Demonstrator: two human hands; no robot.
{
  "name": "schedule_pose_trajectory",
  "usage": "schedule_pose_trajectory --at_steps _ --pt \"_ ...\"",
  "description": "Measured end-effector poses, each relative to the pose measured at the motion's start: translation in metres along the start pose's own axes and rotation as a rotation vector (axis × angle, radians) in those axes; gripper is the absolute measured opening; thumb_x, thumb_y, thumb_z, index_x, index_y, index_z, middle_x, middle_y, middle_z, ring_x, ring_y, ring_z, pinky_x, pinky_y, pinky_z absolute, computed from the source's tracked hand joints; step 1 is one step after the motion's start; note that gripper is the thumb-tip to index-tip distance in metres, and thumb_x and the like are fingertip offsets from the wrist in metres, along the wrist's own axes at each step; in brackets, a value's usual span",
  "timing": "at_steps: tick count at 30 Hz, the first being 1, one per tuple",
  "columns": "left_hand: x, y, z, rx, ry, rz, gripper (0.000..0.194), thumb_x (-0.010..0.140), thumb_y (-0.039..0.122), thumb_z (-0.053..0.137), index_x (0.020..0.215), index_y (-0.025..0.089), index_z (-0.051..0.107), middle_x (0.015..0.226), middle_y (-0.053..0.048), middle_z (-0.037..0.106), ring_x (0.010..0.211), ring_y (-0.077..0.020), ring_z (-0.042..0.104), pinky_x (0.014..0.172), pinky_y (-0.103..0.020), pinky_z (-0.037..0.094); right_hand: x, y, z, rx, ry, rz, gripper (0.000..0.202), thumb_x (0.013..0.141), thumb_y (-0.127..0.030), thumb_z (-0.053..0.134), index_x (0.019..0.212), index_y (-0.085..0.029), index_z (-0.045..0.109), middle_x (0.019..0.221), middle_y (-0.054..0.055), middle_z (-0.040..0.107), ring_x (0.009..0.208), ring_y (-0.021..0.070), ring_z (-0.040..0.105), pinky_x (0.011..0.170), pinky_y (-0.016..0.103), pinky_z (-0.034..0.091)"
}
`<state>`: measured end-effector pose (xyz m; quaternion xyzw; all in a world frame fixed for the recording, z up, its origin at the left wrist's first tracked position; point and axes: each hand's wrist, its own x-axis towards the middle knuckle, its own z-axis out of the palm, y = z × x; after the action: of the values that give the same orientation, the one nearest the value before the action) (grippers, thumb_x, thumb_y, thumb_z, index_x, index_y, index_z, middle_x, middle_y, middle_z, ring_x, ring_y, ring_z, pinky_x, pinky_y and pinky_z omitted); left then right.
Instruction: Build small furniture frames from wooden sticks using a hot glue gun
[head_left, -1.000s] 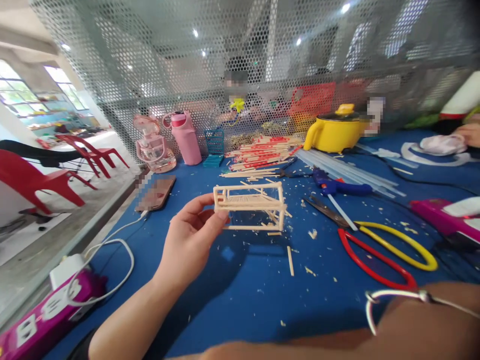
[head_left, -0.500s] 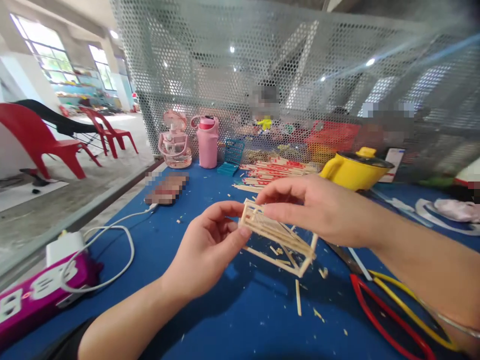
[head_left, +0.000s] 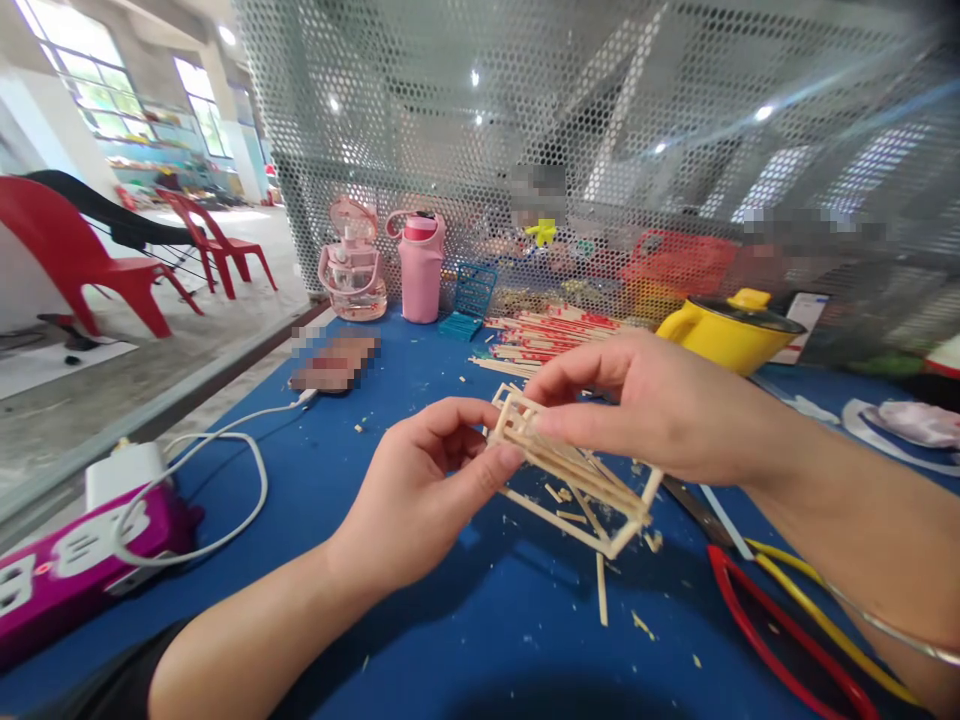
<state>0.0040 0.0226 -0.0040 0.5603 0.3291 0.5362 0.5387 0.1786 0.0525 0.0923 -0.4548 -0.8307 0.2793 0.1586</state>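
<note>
A small frame of pale wooden sticks (head_left: 559, 524) is held tilted above the blue table, with an upright post at its right end. My left hand (head_left: 431, 490) is closed on its left end, the thumb in front and the fingers behind. From above and behind, my right hand (head_left: 637, 405) reaches over the frame, thumb and fingers pinched at its upper left corner. Whatever lies between those fingertips is hidden. Under the frame, stick offcuts and crumbs (head_left: 570, 518) are scattered. One loose stick piece (head_left: 602, 590) lies in front.
Red-and-yellow-handled scissors (head_left: 780, 610) lie at right, partly under my right forearm. Behind are printed-paper stick bundles (head_left: 547, 335), a yellow pot (head_left: 727, 335), pink bottles (head_left: 421, 270) and a teal stand (head_left: 469, 300). Left are a phone (head_left: 337, 362), its cable and a purple power strip (head_left: 97, 555). Perforated metal (head_left: 420, 110) rises behind.
The frame and both hands shift slightly right in view, and the frame's tilt changes a little. The background also shifts as the head camera moves. Both hands keep their grip.
</note>
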Motion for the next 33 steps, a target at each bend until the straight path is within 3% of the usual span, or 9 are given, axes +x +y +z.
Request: schedule_pose_trajectory --at_steps 5,17,33 --pt "-0.002 0.000 0.000 0.011 0.009 0.006 0.021 0.080 0.033 0.070 0.094 0.018 0.065 0.071 0.000 0.061 0.075 -0.0126 0.057 0.065 -0.021 0.046 0.001 -0.003 0.001 -0.031 0.015 0.013 0.017 0.077 -0.038 0.062 0.075 -0.024 0.071 0.068 -0.003 0.066 0.063 0.0133 0.057 0.055 0.024 0.043" --pt "-0.002 -0.002 0.000 0.030 0.006 0.011 0.023 0.080 0.034 0.069 0.095 0.018 0.066 0.083 -0.004 0.066 0.071 -0.0128 0.057 0.063 -0.024 0.046 0.007 -0.005 -0.007 -0.203 -0.051 -0.007 0.019 0.078 -0.038 0.060 0.074 -0.023 0.071 0.066 -0.002 0.064 0.060 0.0129 0.054 0.049 0.025 0.038" --pt "-0.003 -0.002 0.000 0.038 0.017 0.002 0.024 0.080 0.034 0.069 0.097 0.018 0.067 0.087 -0.005 0.068 0.072 -0.0135 0.057 0.064 -0.024 0.046 0.014 -0.009 -0.007 -0.214 -0.072 0.021 0.018 0.075 -0.038 0.062 0.066 -0.024 0.069 0.059 -0.003 0.061 0.052 0.0098 0.050 0.044 0.023 0.034"
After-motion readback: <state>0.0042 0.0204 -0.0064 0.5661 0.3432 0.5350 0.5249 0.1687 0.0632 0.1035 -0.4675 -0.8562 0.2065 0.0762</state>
